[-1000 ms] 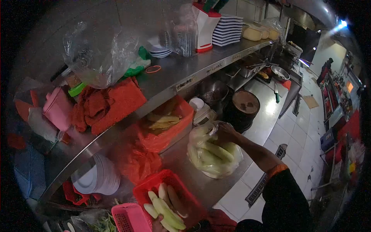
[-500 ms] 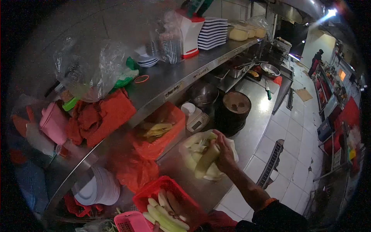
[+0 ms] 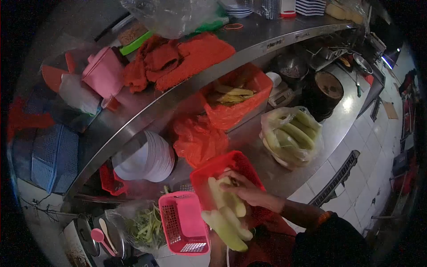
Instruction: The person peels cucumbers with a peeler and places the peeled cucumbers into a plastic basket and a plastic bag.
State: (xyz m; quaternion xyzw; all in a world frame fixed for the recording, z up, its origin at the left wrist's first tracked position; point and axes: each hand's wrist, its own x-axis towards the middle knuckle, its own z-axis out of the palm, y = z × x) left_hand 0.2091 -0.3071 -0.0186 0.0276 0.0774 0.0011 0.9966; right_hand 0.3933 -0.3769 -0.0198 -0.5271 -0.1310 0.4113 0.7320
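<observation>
While R hand (image 3: 251, 191) is at the tall-sided red plastic basket (image 3: 247, 162): step in hand looks like shifting or arranging long, smooth pale-green veg (image 3: 229, 224), judging by pose.
R grip: thumb + fingers on veg, blurred; can't tell if closed round a piece.
L hand: not clearly visible; grip can't be told.
Veg: some in red basket, others slanting past its near edge, beside rectangular pink plastic basket (image 3: 189, 218).
Clear plastic bag (image 3: 291, 138): more similar veg inside, on grey metal surface (image 3: 340, 120), apart from R hand.
Next move: prob. calls for gentle, controlled finger pressure; slanted pcs could slip.
</observation>
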